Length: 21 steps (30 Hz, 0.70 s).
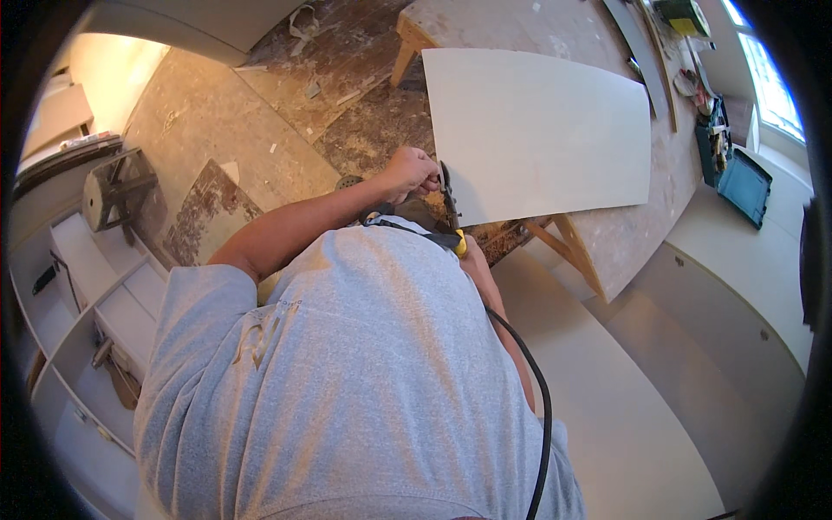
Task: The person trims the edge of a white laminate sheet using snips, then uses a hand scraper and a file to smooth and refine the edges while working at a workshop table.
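Note:
A large white board [546, 134] lies on the worktable, its left edge reaching past the tabletop toward me. At that edge is a corded power tool, its dark flat metal base [449, 195] against the board and a yellow part [460, 243] below. My right hand [472, 253] is closed round the tool's yellow end, mostly hidden by my shirt. Beside the board's edge, close to the tool's upper end, my left hand [411, 175] has its fingers curled together; what they grip, if anything, is hidden. A black cord [536, 381] runs down past my right forearm.
The dusty worktable [628, 238] stands on wooden legs [568, 247]. Long strips [646, 61] and a teal toolbox [744, 186] sit at the far right. White panels [607, 390] lie near right, white cabinets [95, 286] at left. Sawdust covers the floor below the board.

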Available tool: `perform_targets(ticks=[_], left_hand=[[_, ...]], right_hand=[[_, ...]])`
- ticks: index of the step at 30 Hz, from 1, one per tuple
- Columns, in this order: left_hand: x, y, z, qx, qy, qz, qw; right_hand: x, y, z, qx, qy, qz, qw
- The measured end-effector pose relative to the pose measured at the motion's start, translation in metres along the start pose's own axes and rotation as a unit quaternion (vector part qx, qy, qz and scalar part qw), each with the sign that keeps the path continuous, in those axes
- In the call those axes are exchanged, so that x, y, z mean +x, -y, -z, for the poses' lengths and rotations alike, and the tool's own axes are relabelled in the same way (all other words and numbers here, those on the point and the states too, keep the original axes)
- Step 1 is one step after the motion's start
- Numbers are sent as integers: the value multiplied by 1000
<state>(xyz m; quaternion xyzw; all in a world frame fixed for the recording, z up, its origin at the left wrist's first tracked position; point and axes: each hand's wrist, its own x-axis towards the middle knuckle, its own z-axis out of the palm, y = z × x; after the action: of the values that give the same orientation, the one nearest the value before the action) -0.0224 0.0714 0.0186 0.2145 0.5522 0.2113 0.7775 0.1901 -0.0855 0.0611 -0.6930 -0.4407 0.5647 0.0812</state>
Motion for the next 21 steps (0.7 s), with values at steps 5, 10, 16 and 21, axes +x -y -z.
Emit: perform_targets(ticks=[5,10,16,21], left_hand=[[-2,-1,-2,-6,-4,1,1000],[-5,3,-4,-22,14,-13,1000],[-8,-1,-6,-1,32,-19,999],[-15,-4,-8,-18,10,6,1000]], right_hand=[[3,-4,-4,-17,-9,16,1000],[-4,12,4,18,17,6,1000],[-7,32,9,-27,28,-51,998],[-7,41,12,-87,-1,-29,996]])
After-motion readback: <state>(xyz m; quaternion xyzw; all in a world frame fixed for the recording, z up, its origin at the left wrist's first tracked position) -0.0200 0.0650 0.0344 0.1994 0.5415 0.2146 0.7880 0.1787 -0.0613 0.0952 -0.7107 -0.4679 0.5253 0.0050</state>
